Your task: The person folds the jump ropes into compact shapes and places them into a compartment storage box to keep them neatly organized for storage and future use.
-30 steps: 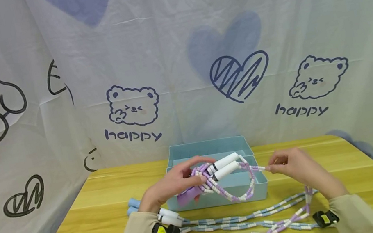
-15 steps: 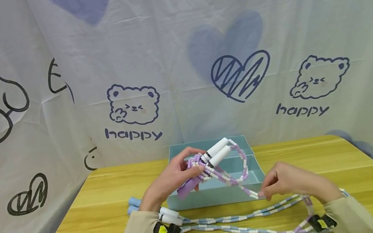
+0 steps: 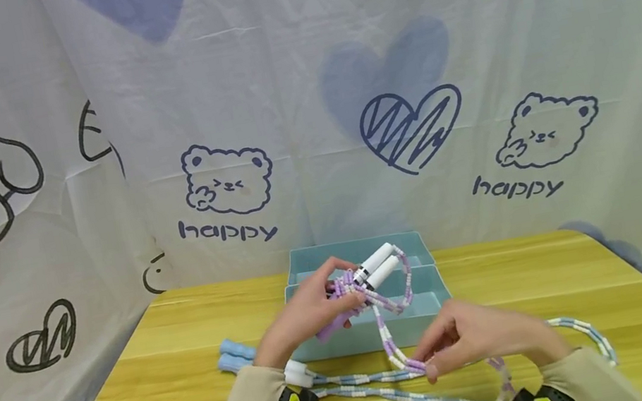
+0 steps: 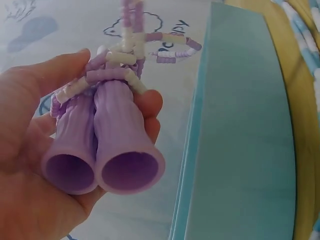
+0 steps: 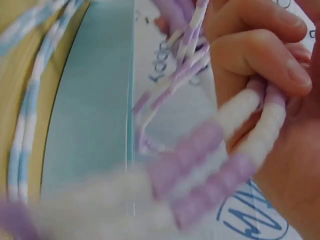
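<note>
In the head view my left hand (image 3: 315, 310) holds the bundled purple-and-white beaded jump rope (image 3: 378, 262) above the front of a light blue box. Its two flared purple handles (image 4: 122, 130) lie side by side against the palm in the left wrist view, with beaded rope wound around them. Lower and to the right, my right hand (image 3: 481, 338) pinches a doubled stretch of the same rope. In the right wrist view the purple and white beads (image 5: 187, 160) run out from between thumb and fingers. The rope's tail hangs down to the table beneath the right wrist.
The light blue box (image 3: 359, 341) stands open at the back of the wooden table (image 3: 158, 372). In front of it lies a blue-and-white beaded jump rope (image 3: 407, 397), stretched sideways, its blue handles (image 3: 236, 356) at the left. A printed cloth (image 3: 322, 207) hangs behind.
My right hand has moved down and left, drawing the doubled rope from the bundle's right side to below it. The left hand stays near the same spot, still holding the handles.
</note>
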Tool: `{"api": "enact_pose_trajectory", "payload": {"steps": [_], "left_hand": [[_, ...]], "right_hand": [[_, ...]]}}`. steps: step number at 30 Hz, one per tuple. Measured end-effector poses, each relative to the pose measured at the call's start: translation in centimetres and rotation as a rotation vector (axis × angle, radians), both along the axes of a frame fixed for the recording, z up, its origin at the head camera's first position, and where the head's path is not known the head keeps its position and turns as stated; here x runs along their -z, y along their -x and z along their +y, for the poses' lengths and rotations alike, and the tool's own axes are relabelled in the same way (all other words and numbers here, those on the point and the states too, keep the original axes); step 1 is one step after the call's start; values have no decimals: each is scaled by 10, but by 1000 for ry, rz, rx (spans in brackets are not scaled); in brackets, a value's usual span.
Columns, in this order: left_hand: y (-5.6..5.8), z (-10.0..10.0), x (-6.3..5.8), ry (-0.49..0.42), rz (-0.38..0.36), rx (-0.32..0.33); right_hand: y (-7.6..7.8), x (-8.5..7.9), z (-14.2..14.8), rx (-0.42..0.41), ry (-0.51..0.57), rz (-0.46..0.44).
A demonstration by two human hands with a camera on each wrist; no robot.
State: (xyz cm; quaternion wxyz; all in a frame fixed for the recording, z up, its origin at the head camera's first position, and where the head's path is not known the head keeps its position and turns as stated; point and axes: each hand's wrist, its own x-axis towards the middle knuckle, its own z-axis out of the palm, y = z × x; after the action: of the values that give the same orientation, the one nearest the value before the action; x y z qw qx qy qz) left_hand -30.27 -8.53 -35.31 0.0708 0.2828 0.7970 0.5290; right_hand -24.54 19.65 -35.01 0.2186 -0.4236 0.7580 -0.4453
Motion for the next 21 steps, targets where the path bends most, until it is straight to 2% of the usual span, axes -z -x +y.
{"api": "enact_pose_trajectory", "payload": {"steps": [4, 7, 10, 17, 21], "left_hand": [[-3, 8, 2, 132, 108, -14], [-6, 14, 4, 253, 190, -16], [-8, 18, 6, 327, 227, -7], [-10, 20, 6, 385, 194, 73], [-10, 20, 5, 373, 163, 129]], "right_hand": [[-4, -2, -8, 0, 101, -56], [-4, -2, -13, 51, 209, -73], [-3, -2, -16, 140, 310, -71], [2, 2, -21, 328, 431, -142], [8, 6, -20, 363, 533, -205]]}}
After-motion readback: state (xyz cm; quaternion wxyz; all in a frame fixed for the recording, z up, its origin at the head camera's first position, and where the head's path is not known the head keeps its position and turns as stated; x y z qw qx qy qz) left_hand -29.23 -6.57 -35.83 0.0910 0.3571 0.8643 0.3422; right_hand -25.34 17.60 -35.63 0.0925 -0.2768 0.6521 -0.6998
